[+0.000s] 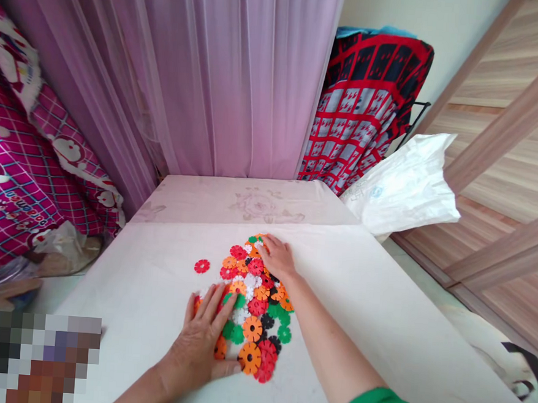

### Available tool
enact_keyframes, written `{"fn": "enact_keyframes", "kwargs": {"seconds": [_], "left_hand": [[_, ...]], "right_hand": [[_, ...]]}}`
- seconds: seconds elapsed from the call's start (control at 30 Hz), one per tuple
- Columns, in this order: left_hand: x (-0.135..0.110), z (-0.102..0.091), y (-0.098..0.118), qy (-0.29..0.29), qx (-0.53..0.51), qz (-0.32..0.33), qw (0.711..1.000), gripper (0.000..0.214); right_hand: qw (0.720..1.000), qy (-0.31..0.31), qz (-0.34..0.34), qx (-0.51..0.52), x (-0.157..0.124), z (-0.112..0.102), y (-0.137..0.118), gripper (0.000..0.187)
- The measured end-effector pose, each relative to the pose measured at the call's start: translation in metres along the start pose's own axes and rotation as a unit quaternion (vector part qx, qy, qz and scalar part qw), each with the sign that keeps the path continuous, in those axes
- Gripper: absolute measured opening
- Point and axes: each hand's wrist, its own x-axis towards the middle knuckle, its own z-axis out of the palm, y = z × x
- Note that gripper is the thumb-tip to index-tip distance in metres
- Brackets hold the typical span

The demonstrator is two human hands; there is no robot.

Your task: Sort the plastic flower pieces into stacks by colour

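A heap of flat, flower-shaped plastic discs (255, 308) in red, orange, green, white and black lies on a white cloth-covered table (381, 307). My left hand (204, 338) lies flat on the near left side of the heap, fingers stretched out over the discs. My right hand (277, 255) rests palm down on the far side of the heap, fingers spread on the pieces. One red disc (202, 266) sits apart to the left of the heap.
Pink curtains (213, 75) hang behind the table. A pink patterned bedding roll (18, 159) is at the left, a red patterned cloth (362, 110) and a white plastic bag (403, 186) at the right. A wooden floor lies beyond.
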Motion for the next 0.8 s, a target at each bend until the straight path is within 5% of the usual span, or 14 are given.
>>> {"fn": "enact_keyframes", "kwargs": {"seconds": [0.13, 0.23, 0.37, 0.47, 0.53, 0.67, 0.8], "left_hand": [[0.043, 0.004, 0.018, 0.006, -0.010, -0.002, 1.000, 0.112], [0.071, -0.001, 0.016, 0.047, 0.002, -0.024, 0.999, 0.103], [0.097, -0.023, -0.013, 0.046, -0.020, -0.102, 0.994, 0.093], [0.112, -0.040, -0.039, 0.013, -0.030, -0.175, 0.984, 0.087], [0.120, -0.046, -0.048, -0.025, -0.035, -0.191, 0.981, 0.086], [0.117, -0.049, -0.039, -0.081, -0.086, -0.082, 0.990, 0.076], [0.080, -0.048, -0.018, -0.105, -0.102, 0.001, 0.989, 0.090]], "right_hand": [[0.982, -0.122, -0.096, 0.108, 0.003, 0.007, -0.029, 0.047], [0.983, -0.078, -0.082, 0.146, -0.014, -0.016, -0.027, 0.051], [0.999, 0.024, -0.042, -0.016, -0.093, -0.045, 0.000, 0.060], [0.990, -0.003, -0.095, -0.104, -0.162, -0.043, 0.021, 0.092], [0.987, -0.003, -0.088, -0.137, -0.183, -0.035, 0.030, 0.102], [0.988, -0.009, -0.045, -0.148, -0.147, -0.021, 0.029, 0.091], [0.990, -0.043, -0.086, -0.108, -0.080, -0.005, 0.007, 0.083]]}}
